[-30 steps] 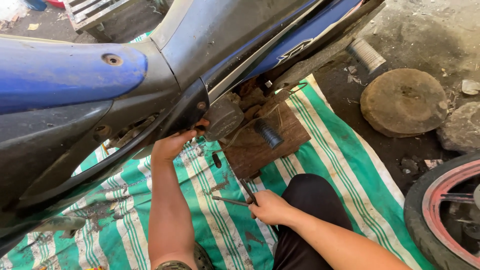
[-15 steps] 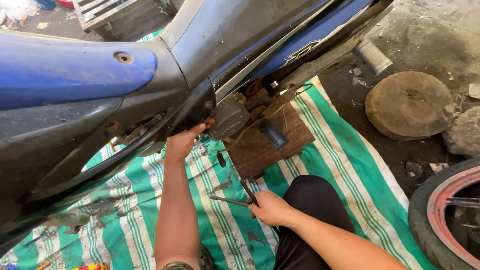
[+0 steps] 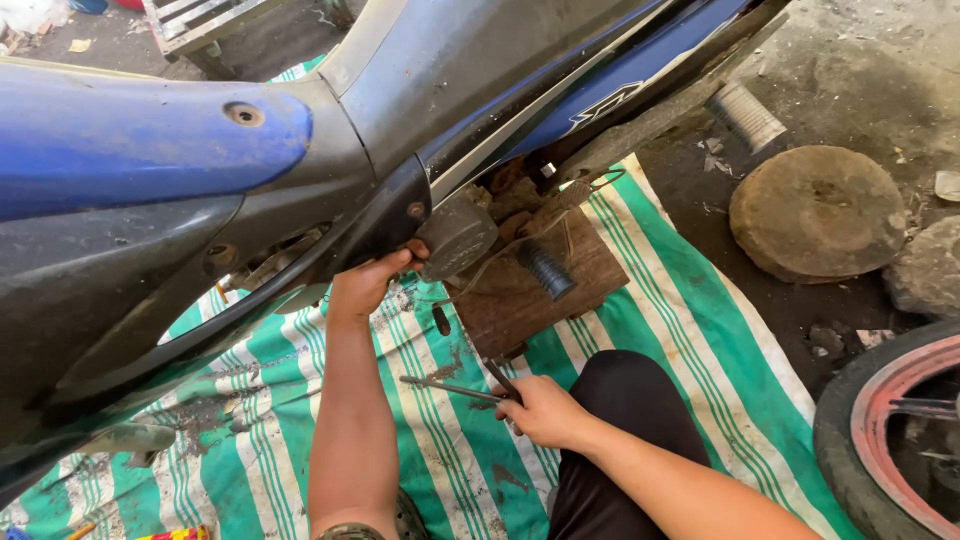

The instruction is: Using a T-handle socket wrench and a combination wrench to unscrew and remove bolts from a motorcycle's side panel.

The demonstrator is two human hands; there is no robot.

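A blue and grey motorbike point(image 3: 300, 130) lies across the upper view, its black lower panel point(image 3: 380, 225) just above my left hand point(image 3: 365, 285). That hand curls under the panel's edge, beside a round grey engine cover point(image 3: 455, 238). My right hand point(image 3: 545, 410) rests low on the green-and-white striped mat point(image 3: 650, 330), shut on a dark metal tool point(image 3: 450, 388) whose thin shaft points left. A wooden block point(image 3: 520, 295) sits under the engine, with a black ribbed footpeg point(image 3: 548, 270) over it.
A round flat stone point(image 3: 818, 210) and a grey rock point(image 3: 925, 270) lie on the dirt at right. A wheel with a red rim point(image 3: 890, 440) fills the lower right corner. My dark-trousered knee point(image 3: 630, 400) is beside the right hand. A metal frame point(image 3: 200, 20) stands at top left.
The view has shifted a little. My left hand has moved slightly up to the panel's edge. The right hand stays on the tool in the same spot.
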